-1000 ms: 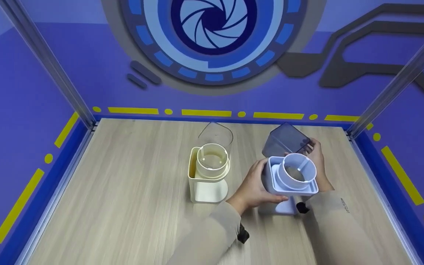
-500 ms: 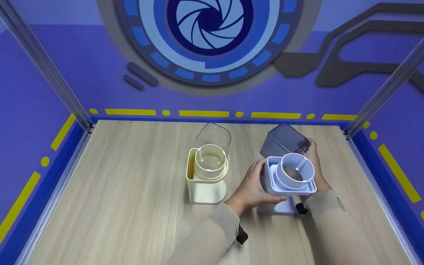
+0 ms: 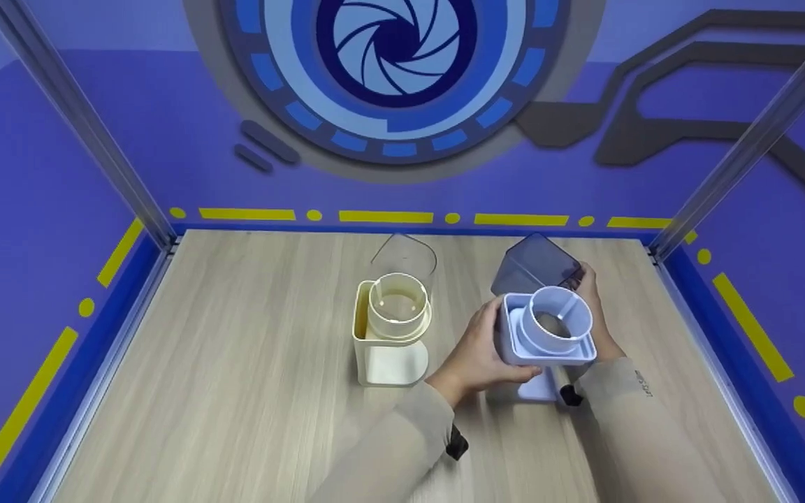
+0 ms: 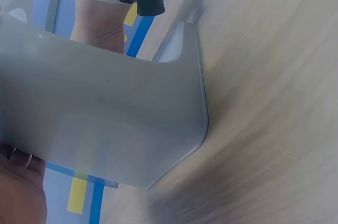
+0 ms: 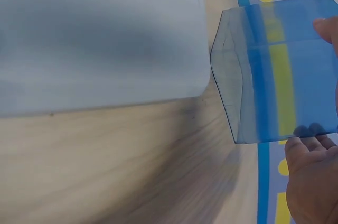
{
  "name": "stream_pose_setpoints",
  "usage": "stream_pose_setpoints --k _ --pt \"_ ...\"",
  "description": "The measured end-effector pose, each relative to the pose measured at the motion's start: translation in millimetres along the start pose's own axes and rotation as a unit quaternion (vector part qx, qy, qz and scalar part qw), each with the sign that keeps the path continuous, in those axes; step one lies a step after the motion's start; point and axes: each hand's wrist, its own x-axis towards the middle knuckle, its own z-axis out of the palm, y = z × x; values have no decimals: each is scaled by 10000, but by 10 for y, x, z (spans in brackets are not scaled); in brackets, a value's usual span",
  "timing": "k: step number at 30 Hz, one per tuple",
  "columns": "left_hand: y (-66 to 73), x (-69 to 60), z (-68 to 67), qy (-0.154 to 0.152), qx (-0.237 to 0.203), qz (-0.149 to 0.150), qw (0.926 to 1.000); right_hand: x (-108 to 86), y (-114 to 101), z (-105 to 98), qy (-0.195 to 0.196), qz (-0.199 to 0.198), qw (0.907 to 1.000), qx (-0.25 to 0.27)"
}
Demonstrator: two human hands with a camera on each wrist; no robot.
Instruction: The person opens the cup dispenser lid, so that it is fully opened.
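My left hand (image 3: 476,353) grips the side of a light-blue plastic dispenser (image 3: 549,358), its thumb along the front. A round collar (image 3: 557,314) tops this dispenser, and its smooth wall (image 4: 105,113) fills much of the left wrist view. Behind it, my right hand (image 3: 597,314) holds a smoky see-through container (image 3: 532,264), tilted and apart from the dispenser. The right wrist view shows a thumb and several fingers pinching this container (image 5: 264,76) from opposite sides. Left of my hands stands a cream dispenser (image 3: 392,363) of the same shape.
A clear container (image 3: 404,257) lies or stands behind the cream dispenser, partly hidden by it. Blue-purple panels (image 3: 270,183) and metal posts (image 3: 105,150) enclose the wood-grain table (image 3: 235,391) at the back and sides.
The light-blue dispenser has shifted slightly up and left in the head view. Both hands keep their holds, and the whole view has drifted a little.
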Motion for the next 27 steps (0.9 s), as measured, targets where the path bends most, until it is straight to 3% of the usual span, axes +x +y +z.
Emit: stream_pose_setpoints --k 4,11,15,19,22,25,27 --pt "2 6 -8 -22 42 -6 10000 -72 -5 17 -48 -149 9998 -93" --pt "62 -21 -45 -78 -21 -137 9999 -114 -21 33 -120 -58 9999 50" --pt "167 -70 -77 -13 -95 34 9999 -127 -4 19 -80 29 9999 -56" --pt "336 -169 -150 302 392 483 9976 -140 -33 -28 -110 -21 9985 -530" --pt "525 -248 -245 699 1015 1161 9856 -144 -111 -90 -89 -87 9966 -810" --pt "758 -310 -393 1158 1615 2029 9588 -122 -228 -168 51 -24 9969 -787" --pt "913 -352 -527 1424 2002 2451 9379 -101 -315 -218 188 17 9967 -785"
